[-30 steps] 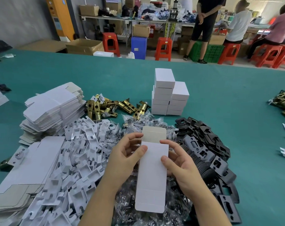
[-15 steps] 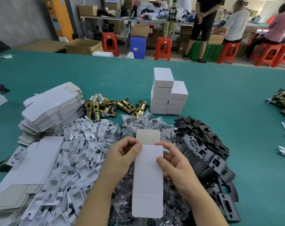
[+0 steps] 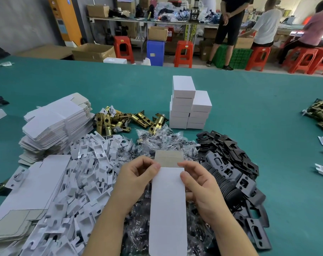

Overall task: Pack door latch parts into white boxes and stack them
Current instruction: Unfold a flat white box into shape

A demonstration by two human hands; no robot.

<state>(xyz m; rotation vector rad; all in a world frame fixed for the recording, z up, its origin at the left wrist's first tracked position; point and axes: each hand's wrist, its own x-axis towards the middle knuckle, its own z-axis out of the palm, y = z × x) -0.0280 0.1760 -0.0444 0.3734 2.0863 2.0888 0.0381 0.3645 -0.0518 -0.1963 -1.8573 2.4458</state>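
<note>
Both hands [image 3: 138, 179] [image 3: 201, 185] pinch the flat box [image 3: 168, 204] by its edges.

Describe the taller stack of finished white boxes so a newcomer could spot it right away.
On the green table, behind the brass latches, stand two stacks of closed white boxes. The taller stack is the left one, a box higher than its neighbour.

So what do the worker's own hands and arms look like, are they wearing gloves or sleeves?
No gloves and no sleeves in view: the left hand and right hand are bare, and both forearms are uncovered down to the bottom of the picture. No rings, watch or wristbands show, and the fingernails look short and unpainted.
</note>
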